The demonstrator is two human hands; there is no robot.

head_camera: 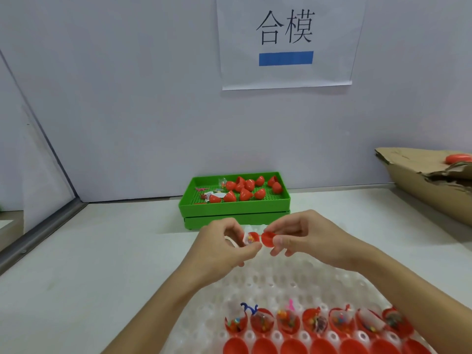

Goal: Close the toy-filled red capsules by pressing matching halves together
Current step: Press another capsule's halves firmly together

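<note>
My left hand (224,247) holds a toy-filled red capsule half (251,238) with clear wrapping sticking out of it. My right hand (301,236) pinches an empty red cap half (268,239) right beside it; the two halves touch at their rims. Both are held above a clear plastic holder tray (275,282). In the tray's near rows stand several open red halves with toys (288,321), and a row of closed red capsules (263,347) sits along the bottom edge.
A green perforated tray (236,208) at the back holds several loose red cap halves (246,190) and small packets. A torn cardboard box (424,180) with a red piece on it lies at the right. A wall with a paper sign stands behind.
</note>
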